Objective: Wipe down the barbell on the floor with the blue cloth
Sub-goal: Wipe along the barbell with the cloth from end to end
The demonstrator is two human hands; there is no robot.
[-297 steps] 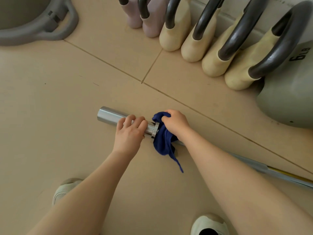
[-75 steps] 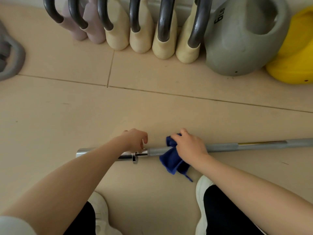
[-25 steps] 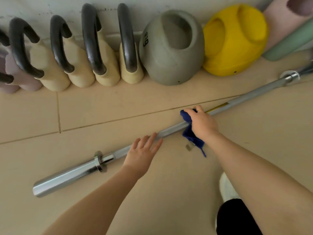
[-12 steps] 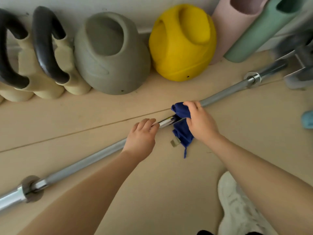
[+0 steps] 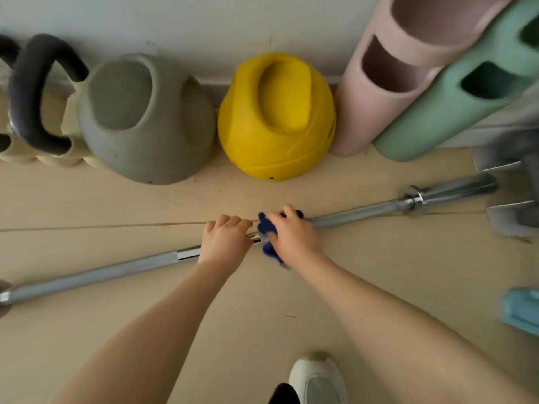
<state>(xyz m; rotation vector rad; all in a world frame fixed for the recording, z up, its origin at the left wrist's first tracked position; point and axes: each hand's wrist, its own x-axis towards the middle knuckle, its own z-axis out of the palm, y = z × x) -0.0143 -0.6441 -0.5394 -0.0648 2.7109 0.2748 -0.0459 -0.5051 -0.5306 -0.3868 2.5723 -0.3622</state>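
A long steel barbell (image 5: 358,212) lies on the beige floor, running from the lower left edge up to its right sleeve and collar (image 5: 417,199). My left hand (image 5: 224,243) is curled over the middle of the shaft. Just right of it, my right hand (image 5: 293,239) presses the crumpled blue cloth (image 5: 267,228) around the bar. The two hands are almost touching. The cloth hangs a little below the bar, and my hands hide the shaft beneath them.
Along the wall stand a grey kettlebell (image 5: 145,121), a yellow kettlebell (image 5: 274,118), cream ones with black handles (image 5: 32,112), and pink (image 5: 379,83) and green (image 5: 455,103) foam rollers. Grey metal gear (image 5: 513,199) and a light blue object (image 5: 522,310) sit at right. My white shoe (image 5: 318,377) is below.
My right hand has slid the cloth rightward along the shaft towards its middle. My left hand followed and closed on the bar. The view has shifted right, showing the bar's right sleeve.
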